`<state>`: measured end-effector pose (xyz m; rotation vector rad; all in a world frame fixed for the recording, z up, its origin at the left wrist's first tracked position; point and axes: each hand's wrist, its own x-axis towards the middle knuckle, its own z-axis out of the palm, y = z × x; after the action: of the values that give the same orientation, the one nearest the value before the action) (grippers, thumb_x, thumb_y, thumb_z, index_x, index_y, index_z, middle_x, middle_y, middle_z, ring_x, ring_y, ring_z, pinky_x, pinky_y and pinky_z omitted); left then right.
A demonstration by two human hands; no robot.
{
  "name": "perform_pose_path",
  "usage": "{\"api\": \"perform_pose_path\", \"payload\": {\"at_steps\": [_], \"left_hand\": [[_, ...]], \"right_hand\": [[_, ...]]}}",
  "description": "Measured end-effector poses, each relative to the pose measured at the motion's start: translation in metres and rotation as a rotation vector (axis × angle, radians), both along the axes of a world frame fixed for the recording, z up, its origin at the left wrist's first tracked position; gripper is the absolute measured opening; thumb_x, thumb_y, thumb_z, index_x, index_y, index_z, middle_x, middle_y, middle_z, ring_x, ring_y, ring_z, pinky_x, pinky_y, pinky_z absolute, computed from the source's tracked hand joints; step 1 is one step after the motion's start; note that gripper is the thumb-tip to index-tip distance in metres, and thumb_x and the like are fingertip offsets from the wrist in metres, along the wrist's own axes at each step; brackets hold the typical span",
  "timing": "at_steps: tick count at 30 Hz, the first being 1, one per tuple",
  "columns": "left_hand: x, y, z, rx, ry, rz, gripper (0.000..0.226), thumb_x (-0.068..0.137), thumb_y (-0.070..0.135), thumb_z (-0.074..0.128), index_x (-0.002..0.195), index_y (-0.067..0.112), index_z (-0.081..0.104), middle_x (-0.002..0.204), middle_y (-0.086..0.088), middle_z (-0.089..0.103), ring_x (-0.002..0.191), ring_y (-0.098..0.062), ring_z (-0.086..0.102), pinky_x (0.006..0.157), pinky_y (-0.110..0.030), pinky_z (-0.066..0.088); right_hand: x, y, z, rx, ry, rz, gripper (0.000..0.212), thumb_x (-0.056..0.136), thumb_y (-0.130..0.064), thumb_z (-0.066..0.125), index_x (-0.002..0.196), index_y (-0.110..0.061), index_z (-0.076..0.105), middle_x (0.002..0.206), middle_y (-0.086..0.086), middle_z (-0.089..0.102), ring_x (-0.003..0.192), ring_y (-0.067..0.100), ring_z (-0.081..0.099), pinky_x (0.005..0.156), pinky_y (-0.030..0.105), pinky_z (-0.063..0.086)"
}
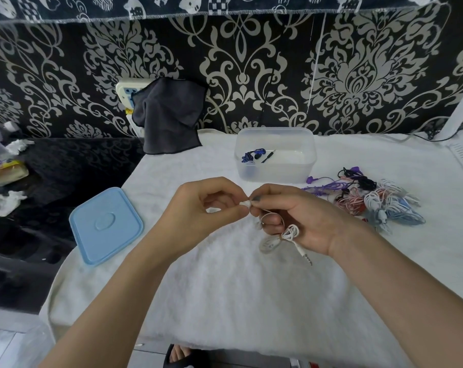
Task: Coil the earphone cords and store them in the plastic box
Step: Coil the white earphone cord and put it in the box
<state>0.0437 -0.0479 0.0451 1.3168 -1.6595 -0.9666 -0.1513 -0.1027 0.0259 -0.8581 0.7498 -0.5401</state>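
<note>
White cord [283, 235]: thin, rubbery, partly looped; hangs under the right hand [304, 219], plug end trailing toward the person.
Earbud end [245, 203]: pinched between both hands, cord running rightward from it.
Left hand [206, 208]: fingers pinch the earbud.
Right hand: fingers curled round the loops; nearer the box.
Box [275, 155]: clear plastic, just beyond, blue earphones [252, 155] inside.
Pile [371, 200]: tangled cords, right, on the towel-covered counter [225, 288].
Lid [105, 225]: blue, left.

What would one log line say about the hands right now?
left hand: pinches white earbud | right hand: holds white earphone cord | plastic box: open, blue earphones inside
</note>
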Motion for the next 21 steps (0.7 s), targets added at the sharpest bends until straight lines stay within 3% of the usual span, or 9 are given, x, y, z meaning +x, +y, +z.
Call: {"api": "perform_pose_path", "payload": {"at_steps": [8,13,17,21], "left_hand": [[0.003,0.0015,-0.0011,0.101,0.138,-0.044,0.01,0.084,0.003,0.078,0.091,0.004,0.071,0.077,-0.003,0.073,0.071,-0.012,0.067,0.072,-0.022,0.054],[0.0023,0.0011,-0.0011,0.164,0.184,-0.068,0.01,0.088,-0.006,0.07,0.096,-0.003,0.065,0.067,0.011,0.068,0.064,-0.001,0.063,0.069,-0.014,0.049],[0.0035,-0.0011,-0.0019,0.154,0.23,0.006,0.01,0.093,0.0,0.067,0.101,0.005,0.069,0.081,-0.001,0.072,0.077,-0.014,0.066,0.077,-0.023,0.053],[0.0035,-0.0011,-0.0035,0.136,0.213,0.045,0.01,0.096,0.002,0.064,0.103,0.004,0.071,0.081,-0.002,0.073,0.077,-0.015,0.067,0.076,-0.021,0.053]], "right_hand": [[-0.0008,0.0021,0.0034,-0.009,-0.023,0.045,0.003,0.075,-0.008,0.068,0.076,-0.008,0.065,0.068,0.005,0.061,0.048,0.008,0.036,0.045,0.018,0.029],[0.0024,0.004,0.0035,0.101,-0.057,0.008,0.006,0.08,-0.007,0.064,0.074,-0.007,0.063,0.069,0.005,0.06,0.046,0.006,0.034,0.042,0.016,0.028],[0.008,0.0043,-0.0003,0.24,-0.157,-0.066,0.003,0.077,-0.007,0.066,0.075,-0.005,0.067,0.072,0.007,0.059,0.044,0.005,0.035,0.039,0.015,0.029],[0.009,0.0038,-0.0022,0.282,-0.179,-0.085,0.008,0.079,-0.006,0.065,0.071,-0.006,0.07,0.073,0.008,0.059,0.044,0.005,0.035,0.04,0.015,0.028]]}}
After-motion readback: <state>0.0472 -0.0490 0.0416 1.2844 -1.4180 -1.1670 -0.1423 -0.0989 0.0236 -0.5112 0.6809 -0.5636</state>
